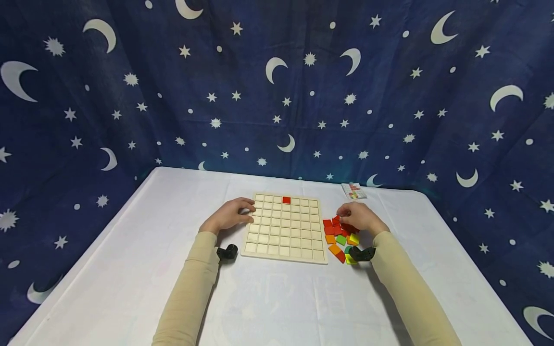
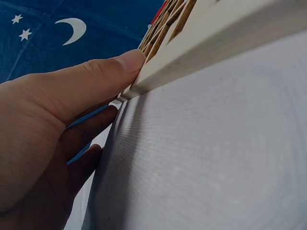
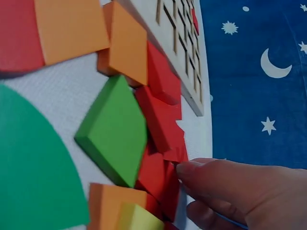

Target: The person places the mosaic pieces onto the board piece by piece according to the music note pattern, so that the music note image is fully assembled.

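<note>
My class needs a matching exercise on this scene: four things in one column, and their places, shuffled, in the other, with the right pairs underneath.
Things
1. Left hand
2. Right hand
3. Lone red tile
4. Printed card

Places
A. In the wooden board's far row of squares
B. On the table, close to the starry cloth
C. At the board's left edge
D. At the heap of coloured pieces

Right pairs: 1-C, 2-D, 3-A, 4-B
</note>
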